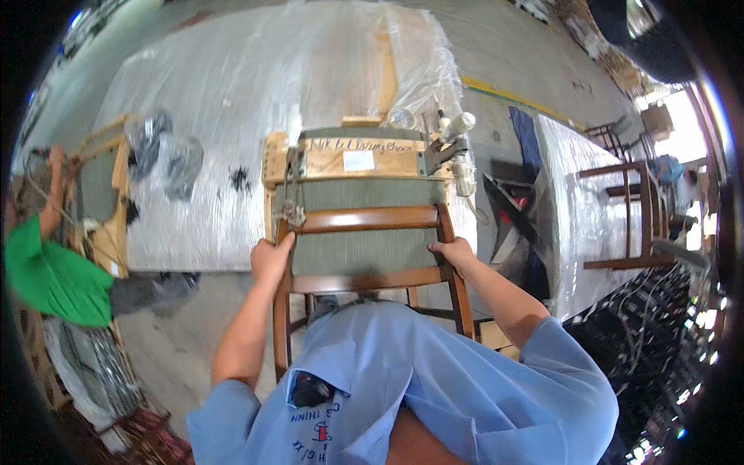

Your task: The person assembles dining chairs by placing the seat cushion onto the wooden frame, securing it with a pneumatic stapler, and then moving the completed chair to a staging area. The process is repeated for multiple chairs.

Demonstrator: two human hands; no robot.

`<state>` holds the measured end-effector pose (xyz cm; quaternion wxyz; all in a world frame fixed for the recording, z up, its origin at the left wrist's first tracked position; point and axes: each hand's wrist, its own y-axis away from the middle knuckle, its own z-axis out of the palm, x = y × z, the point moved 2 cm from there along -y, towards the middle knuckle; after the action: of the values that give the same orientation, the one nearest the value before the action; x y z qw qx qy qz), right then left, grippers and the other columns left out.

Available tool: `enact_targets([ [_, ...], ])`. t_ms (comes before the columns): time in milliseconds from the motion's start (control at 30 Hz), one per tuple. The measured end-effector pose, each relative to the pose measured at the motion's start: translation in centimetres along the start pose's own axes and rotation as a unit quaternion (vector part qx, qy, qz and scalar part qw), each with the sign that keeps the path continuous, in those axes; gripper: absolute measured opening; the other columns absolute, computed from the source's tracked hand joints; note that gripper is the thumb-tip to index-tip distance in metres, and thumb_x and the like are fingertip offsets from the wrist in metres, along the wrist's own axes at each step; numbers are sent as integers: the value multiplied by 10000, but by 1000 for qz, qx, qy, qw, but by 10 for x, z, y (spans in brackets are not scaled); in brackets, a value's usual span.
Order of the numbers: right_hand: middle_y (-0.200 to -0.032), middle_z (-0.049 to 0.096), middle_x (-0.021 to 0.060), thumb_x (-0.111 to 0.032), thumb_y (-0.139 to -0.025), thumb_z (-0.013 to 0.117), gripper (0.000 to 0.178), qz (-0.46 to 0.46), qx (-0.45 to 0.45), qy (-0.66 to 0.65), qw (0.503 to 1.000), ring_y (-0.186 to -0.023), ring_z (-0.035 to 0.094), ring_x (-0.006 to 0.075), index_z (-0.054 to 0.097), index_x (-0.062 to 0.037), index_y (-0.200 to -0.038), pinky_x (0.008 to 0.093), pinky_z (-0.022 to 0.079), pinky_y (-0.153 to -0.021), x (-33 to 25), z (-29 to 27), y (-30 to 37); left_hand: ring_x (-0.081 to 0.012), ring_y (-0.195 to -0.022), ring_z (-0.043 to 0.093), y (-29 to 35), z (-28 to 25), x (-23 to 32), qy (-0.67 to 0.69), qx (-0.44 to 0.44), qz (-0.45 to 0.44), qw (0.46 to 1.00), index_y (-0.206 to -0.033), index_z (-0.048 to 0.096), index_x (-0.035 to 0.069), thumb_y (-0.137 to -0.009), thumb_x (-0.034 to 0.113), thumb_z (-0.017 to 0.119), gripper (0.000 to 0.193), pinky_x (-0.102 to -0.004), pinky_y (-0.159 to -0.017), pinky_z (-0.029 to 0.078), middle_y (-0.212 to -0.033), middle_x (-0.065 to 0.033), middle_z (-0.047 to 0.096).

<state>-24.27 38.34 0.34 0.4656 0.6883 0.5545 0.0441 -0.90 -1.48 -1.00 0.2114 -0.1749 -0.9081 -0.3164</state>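
Observation:
Both my hands hold a brown wooden chair (367, 220) by its two side posts, one hand on each side. My left hand (271, 262) is closed round the left post, thumb up along it. My right hand (456, 254) grips the right post at about the same height. Behind the chair's rails lies a grey-green padded surface (364, 252), part of a light wooden jig (325, 164). A toggle clamp (446, 155) with pale round tips sits at the jig's right; a metal clamp with cord (291, 213) is at its left, close to my left hand.
The jig rests on a table (209, 240) wrapped in clear plastic film. Crumpled plastic bags (182, 167) lie on its left part. A co-worker in a green shirt (58, 271) works at another wooden jig (120, 170) there. At right, another chair (639, 217) lies on a film-covered table (562, 209).

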Motion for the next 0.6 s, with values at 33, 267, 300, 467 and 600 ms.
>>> enact_targets([
  [33,-1178,669,224,-259,-821,779,632,11,-7,-18,1000,-978,679,306,544,111,-1278,414,562,-859,-14,11,-3,-411,-1087,550,9,-9,14,-56,176,89,979,-1048,634,11,-870,382,726,422,-504,-960,417,-1092,-199,608],
  [267,-1127,697,209,-257,-801,776,558,84,-150,-229,958,-969,681,305,628,110,-1194,420,550,-842,28,-2,-28,-365,-1026,535,101,73,165,31,109,526,843,-966,593,50,-867,192,663,187,-481,-891,408,-1051,-164,579],
  [300,-1128,700,214,-271,-795,772,560,64,-120,-178,975,-979,684,313,637,107,-1186,418,550,-847,28,0,-33,-366,-1032,532,90,89,178,28,83,527,845,-971,597,53,-867,192,662,185,-483,-890,410,-1051,-162,580],
  [467,-1077,720,252,-345,-756,750,568,41,-15,24,999,-1014,704,345,687,89,-1118,419,548,-888,7,-14,-7,-370,-1064,530,29,144,209,-108,90,500,855,-1003,616,33,-890,255,644,251,-491,-910,415,-1067,-173,583],
  [600,-1011,718,288,-391,-736,738,592,12,15,43,999,-995,712,379,701,96,-1071,432,551,-894,17,-11,-15,-371,-1073,527,24,158,222,-156,99,498,847,-995,619,35,-903,277,622,260,-510,-901,418,-1068,-178,582],
])
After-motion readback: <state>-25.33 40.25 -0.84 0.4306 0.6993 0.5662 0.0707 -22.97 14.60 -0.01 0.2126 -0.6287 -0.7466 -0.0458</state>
